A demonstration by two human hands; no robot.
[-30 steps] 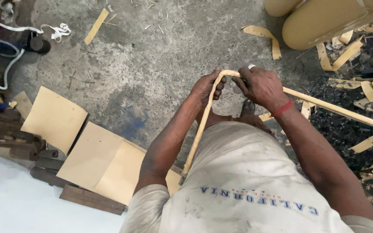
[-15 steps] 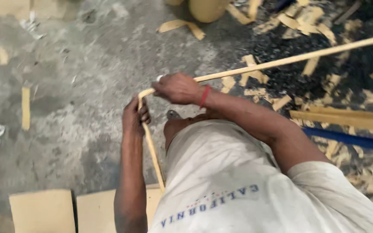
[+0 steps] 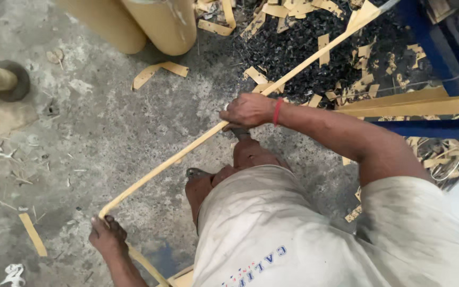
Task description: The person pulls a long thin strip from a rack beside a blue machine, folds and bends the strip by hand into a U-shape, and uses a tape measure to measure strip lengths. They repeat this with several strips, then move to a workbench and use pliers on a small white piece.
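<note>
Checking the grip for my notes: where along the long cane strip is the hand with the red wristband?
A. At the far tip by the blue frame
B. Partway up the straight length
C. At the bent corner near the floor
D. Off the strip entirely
B: the right hand grips the strip mid-length, while the left hand holds the bent corner.

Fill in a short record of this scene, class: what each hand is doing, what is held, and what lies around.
left hand: grips the bent corner of the strip
right hand: clasps the strip further along
held thing: long pale bamboo strip, folded at the left hand
wrist: red band on the right
floor: grey concrete
nearby: two tan cylinders, scattered offcuts, blue frame
</note>
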